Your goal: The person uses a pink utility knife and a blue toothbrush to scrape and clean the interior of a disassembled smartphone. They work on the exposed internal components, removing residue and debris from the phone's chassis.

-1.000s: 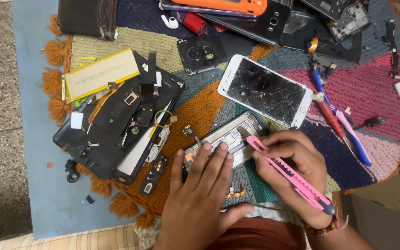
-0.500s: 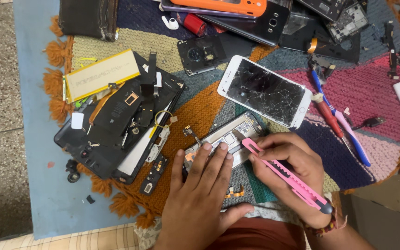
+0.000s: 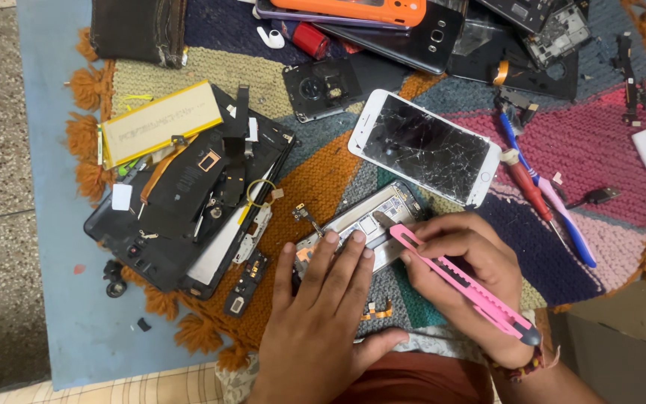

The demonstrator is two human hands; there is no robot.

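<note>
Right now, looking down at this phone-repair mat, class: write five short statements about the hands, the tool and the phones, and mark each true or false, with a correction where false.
1. The right hand holds a pink utility knife. True.
2. The left hand lies flat on the opened phone frame. True.
3. The white phone has an intact screen. False: it is cracked.
4. The knife's tip points at the phone frame. True.
5. The yellow battery lies right of the white phone. False: it lies to the left.

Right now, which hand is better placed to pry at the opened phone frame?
Right hand: it grips the pink utility knife, tip already at the opened phone frame. Left hand lies flat on the frame, pinning it.
</note>
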